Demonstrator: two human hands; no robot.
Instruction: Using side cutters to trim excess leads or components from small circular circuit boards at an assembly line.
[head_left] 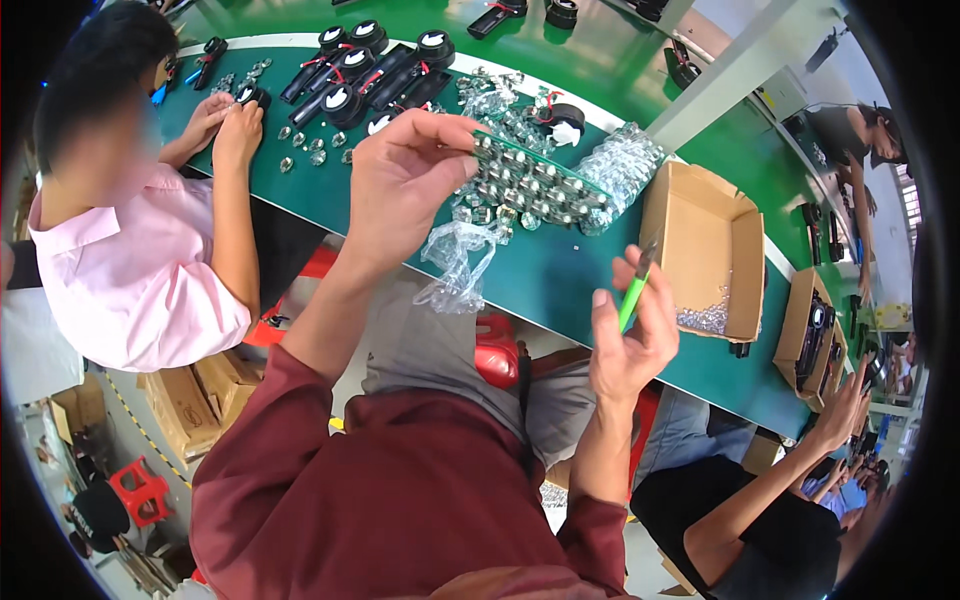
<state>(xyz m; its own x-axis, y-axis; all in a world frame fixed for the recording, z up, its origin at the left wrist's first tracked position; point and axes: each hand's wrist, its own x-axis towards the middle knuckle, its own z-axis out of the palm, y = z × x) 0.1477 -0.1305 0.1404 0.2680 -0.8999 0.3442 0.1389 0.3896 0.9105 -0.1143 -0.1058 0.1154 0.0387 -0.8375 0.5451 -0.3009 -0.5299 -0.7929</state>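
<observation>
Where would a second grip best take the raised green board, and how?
Probably by the free right end of the green board, pinching its thin edge from the right: the left grip occupies the opposite end, and small parts crowd the face.

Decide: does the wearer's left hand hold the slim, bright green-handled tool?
No, the right hand holds the green-handled tool; the left hand grips a flat green board.
</observation>
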